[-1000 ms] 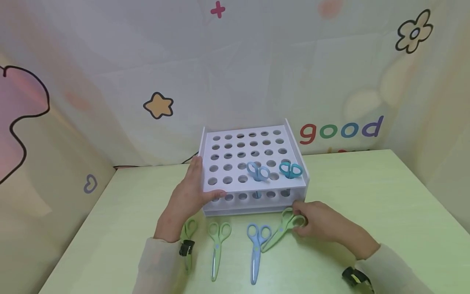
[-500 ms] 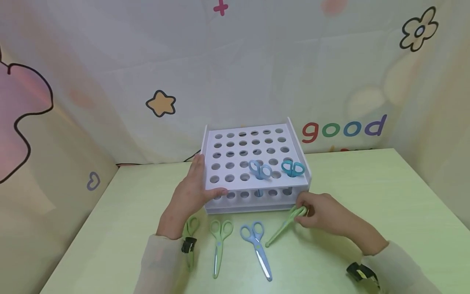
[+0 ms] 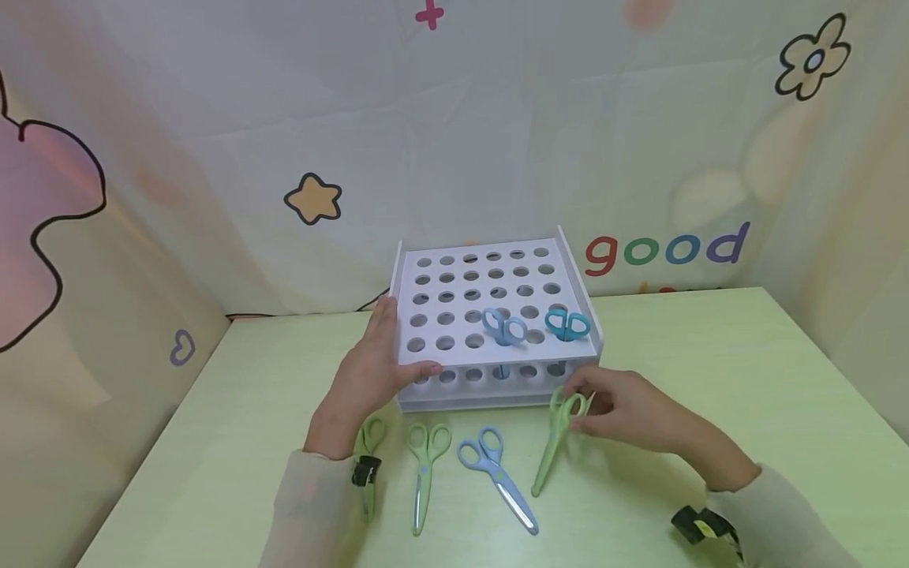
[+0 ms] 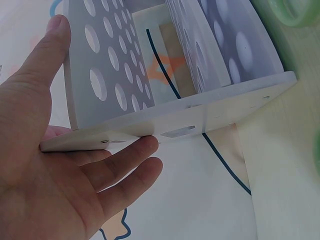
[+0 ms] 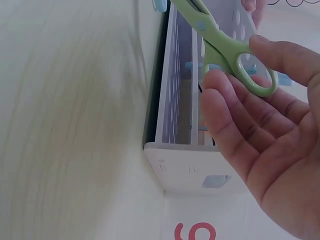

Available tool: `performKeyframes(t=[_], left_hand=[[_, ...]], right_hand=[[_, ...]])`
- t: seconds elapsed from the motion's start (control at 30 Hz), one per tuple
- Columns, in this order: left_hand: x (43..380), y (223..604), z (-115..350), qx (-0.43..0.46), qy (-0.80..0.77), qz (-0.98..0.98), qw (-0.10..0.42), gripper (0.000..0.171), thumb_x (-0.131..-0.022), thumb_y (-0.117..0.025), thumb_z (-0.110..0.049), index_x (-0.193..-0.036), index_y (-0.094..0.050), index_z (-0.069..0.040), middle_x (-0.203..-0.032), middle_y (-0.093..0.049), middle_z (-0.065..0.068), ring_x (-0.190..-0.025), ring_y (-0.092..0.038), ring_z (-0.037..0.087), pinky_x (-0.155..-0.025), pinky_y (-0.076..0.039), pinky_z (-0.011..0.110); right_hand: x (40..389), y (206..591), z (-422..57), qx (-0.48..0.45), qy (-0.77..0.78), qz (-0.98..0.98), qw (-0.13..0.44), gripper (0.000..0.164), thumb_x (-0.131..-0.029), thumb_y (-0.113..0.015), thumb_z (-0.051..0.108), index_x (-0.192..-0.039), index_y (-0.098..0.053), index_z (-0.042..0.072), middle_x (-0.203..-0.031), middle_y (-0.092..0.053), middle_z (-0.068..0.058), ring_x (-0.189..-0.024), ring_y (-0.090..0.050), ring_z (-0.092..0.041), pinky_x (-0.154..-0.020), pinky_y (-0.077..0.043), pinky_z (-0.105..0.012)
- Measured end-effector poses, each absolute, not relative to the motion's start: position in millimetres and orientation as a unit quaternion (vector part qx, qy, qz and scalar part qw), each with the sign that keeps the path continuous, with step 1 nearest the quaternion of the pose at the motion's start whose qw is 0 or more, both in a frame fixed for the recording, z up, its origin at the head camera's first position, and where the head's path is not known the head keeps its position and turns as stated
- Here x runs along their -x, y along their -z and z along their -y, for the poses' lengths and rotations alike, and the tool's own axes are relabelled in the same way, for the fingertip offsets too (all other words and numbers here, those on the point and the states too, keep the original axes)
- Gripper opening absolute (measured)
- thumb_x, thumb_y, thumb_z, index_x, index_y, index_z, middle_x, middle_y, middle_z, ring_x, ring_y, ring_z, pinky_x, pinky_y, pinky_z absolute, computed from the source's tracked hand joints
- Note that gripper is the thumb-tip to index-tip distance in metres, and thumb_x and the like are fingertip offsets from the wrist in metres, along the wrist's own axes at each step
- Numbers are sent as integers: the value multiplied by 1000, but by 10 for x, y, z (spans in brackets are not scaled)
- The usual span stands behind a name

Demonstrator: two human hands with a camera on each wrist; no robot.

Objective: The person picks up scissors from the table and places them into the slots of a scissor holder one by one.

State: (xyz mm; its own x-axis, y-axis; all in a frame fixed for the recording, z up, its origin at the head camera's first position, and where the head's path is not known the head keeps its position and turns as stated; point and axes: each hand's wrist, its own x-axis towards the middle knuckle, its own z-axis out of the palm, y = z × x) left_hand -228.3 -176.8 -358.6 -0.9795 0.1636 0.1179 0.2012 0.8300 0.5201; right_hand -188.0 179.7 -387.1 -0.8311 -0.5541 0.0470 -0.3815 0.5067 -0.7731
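My left hand (image 3: 362,383) holds the left side of a white rack (image 3: 486,304) full of round holes. Its thumb lies over the top's front edge, with the fingers along the outer side wall (image 4: 175,120). My right hand (image 3: 632,410) pinches green scissors (image 3: 557,434) by the handles, in front of the rack's right corner. Their blades slant down toward me. In the right wrist view, thumb and fingertips meet on the handle loops of the green scissors (image 5: 227,47). Blue scissors (image 3: 504,330) and teal scissors (image 3: 566,324) stand handles up in rack holes.
On the table (image 3: 660,331) lie blue scissors (image 3: 497,471) turned aslant and green scissors (image 3: 422,465) left of them. Another green pair of scissors (image 3: 368,443) is partly hidden by my left wrist. A printed curtain (image 3: 469,158) hangs behind the rack.
My right hand has lifted the green scissors by the handles and turned their blades more toward me. The blue scissors on the table have swung round, tips to the right. My left hand stays on the rack.
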Motion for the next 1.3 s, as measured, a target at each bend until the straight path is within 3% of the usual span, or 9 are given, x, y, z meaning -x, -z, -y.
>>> performKeyframes(t=[0.3, 0.47, 0.8, 1.0, 1.3], left_hand=[[2284, 3582, 1771, 99, 281, 954, 30, 126, -77, -86, -49, -163, -2, -11, -169, -3, 5, -119, -49, 31, -89, -46, 44], [2282, 3586, 1778, 100, 282, 954, 32, 125, -78, -86, -48, -163, -3, -11, -169, -5, 4, -114, -51, 30, -86, -47, 42], [2274, 3589, 1782, 96, 279, 955, 28, 125, -78, -85, -49, -163, -1, -10, -169, 0, 8, -123, -47, 32, -91, -46, 44], [2277, 3585, 1775, 90, 282, 955, 25, 125, -78, -85, -49, -163, -1, -10, -169, 1, 8, -131, -43, 33, -96, -44, 46], [2275, 3579, 1789, 89, 282, 955, 20, 125, -79, -85, -49, -163, -1, -10, -169, 1, 7, -128, -44, 32, -95, -45, 45]], right_hand=[[1817, 3851, -1712, 277, 412, -860, 115, 30, -88, -80, 18, -113, -63, 13, -84, -67, 6, -72, -63, -16, -65, -52, -30], [1786, 3857, -1688, 289, 414, -856, 111, 29, -88, -79, 17, -112, -63, 13, -85, -67, 6, -71, -64, -15, -66, -52, -30], [1782, 3773, -1693, 273, 442, -846, 122, 31, -90, -77, 13, -118, -64, 12, -100, -68, -1, -78, -63, -18, -68, -53, -30], [1782, 3767, -1706, 283, 517, -799, 116, 20, -95, -68, 1, -115, -65, 5, -105, -68, -10, -90, -66, -22, -78, -56, -32], [1777, 3758, -1674, 296, 535, -789, 64, 18, -98, -63, -1, -113, -70, -5, -95, -72, -10, -79, -67, -17, -70, -57, -34]])
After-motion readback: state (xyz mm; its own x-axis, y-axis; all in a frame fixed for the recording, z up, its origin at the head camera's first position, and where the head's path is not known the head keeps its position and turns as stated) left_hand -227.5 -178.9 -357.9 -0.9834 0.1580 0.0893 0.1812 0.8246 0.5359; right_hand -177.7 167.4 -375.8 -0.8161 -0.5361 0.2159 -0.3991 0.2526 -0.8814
